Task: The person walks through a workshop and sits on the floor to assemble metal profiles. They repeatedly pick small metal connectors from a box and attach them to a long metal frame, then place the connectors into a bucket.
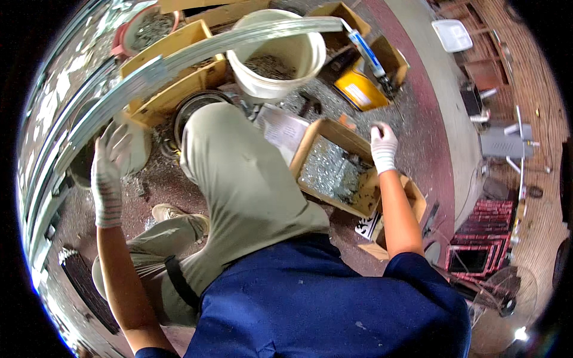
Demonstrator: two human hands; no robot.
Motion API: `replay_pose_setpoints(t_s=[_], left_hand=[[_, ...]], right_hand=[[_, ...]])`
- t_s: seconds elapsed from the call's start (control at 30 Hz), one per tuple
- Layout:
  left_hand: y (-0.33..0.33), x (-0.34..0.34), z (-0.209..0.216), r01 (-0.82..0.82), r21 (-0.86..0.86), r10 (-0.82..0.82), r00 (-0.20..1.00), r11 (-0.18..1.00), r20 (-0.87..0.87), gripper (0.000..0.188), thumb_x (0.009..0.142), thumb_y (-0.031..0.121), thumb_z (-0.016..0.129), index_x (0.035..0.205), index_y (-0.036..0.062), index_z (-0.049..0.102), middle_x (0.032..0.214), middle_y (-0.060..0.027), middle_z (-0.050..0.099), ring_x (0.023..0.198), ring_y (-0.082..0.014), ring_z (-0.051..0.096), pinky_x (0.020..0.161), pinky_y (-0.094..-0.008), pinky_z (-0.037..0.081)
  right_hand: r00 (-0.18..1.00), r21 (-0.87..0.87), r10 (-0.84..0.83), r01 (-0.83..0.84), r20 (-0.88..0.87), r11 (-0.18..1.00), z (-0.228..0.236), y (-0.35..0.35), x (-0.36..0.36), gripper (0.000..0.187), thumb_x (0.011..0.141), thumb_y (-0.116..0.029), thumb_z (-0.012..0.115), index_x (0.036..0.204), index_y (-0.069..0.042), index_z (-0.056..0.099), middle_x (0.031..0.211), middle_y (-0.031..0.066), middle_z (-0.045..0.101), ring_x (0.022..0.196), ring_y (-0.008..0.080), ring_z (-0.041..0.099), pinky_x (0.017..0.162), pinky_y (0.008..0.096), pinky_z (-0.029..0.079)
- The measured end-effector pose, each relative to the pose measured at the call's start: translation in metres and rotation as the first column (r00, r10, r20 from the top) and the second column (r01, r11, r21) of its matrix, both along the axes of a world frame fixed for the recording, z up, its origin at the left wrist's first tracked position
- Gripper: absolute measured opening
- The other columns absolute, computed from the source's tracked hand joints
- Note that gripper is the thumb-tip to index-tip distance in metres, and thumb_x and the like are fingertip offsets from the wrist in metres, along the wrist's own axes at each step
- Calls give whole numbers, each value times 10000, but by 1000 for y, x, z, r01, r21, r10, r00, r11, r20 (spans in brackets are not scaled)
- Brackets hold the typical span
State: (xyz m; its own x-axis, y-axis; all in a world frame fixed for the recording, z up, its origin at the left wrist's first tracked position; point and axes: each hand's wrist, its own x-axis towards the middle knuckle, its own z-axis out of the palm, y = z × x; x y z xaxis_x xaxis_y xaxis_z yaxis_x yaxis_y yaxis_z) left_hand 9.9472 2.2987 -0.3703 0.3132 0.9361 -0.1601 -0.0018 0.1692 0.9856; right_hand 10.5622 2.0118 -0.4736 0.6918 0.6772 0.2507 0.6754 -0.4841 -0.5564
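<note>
My left hand (111, 155), in a white striped glove, is raised with its fingers stretched out. It is beside a long silver metal profile (197, 55) that curves across the far side of the view; I cannot tell if they touch. My right hand (384, 145), gloved the same way, has its fingers drawn together above the right edge of a cardboard box (341, 130). Whatever those fingers hold, if anything, is hidden. Inside the box lies a heap of small shiny metal pieces (329, 168). A paper sheet (285, 130) lies at its left.
A white bucket (262, 89) with grey-brown bits in it stands ahead, under the profile. To its right are a blue-and-white sealant tube (366, 52) and a yellow container (362, 89). Yellowish open boxes (200, 83) stand left. A fan (504, 298) is at far right.
</note>
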Motion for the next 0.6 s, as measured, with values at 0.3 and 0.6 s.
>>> replay_pose_setpoints(t_s=[0.3, 0.6], left_hand=[[12, -37, -12, -272, -137, 270, 962, 953, -35, 636, 1035, 535, 410, 1472, 73, 412, 1408, -147, 545, 1307, -290, 528, 1114, -469, 418], [-27, -55, 6, -237, 11, 228, 922, 972, -314, 648, 1050, 548, 340, 1458, 55, 442, 1396, -160, 555, 1299, -275, 537, 1146, -427, 377]], right_hand=[[937, -756, -283, 31, -206, 654, -146, -179, 8, 424, 865, -243, 674, 1243, -53, 641, 1176, 199, 682, 1088, 339, 660, 951, 415, 516], [965, -948, 108, -256, -240, 190, -167, -172, -27, 670, 786, -302, 798, 1395, -206, 537, 1416, 133, 455, 1278, 365, 504, 1039, 428, 495]])
